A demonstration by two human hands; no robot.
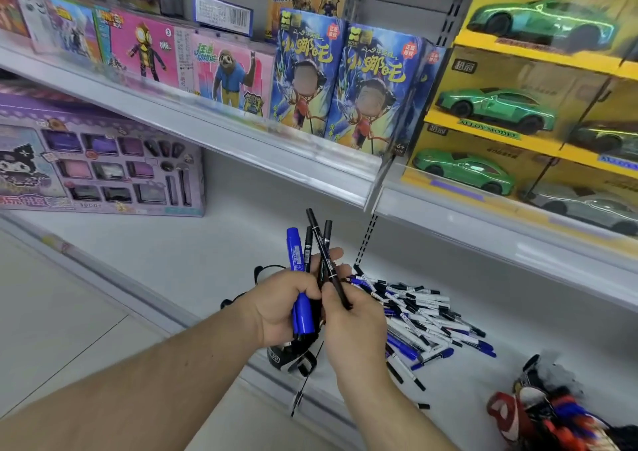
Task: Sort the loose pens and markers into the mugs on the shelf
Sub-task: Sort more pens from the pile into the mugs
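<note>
My left hand (281,307) grips a bundle of markers (303,264), blue and black, upright; my right hand (348,316) pinches one thin black pen (326,260) against them. The loose pile of pens (424,316) lies on the shelf (207,250) near its front edge, just beyond my hands

Toy shop: boxed toys (234,74), model cars (497,107) on retail shelving (221,129).

Readable: "ALLOY MODEL" was printed on the yellow car box (490,133) far right, "6+" on the blue cartoon box (379,84), "3" and "OMG" on the pink figure box (145,50); pen print was too small.
</note>
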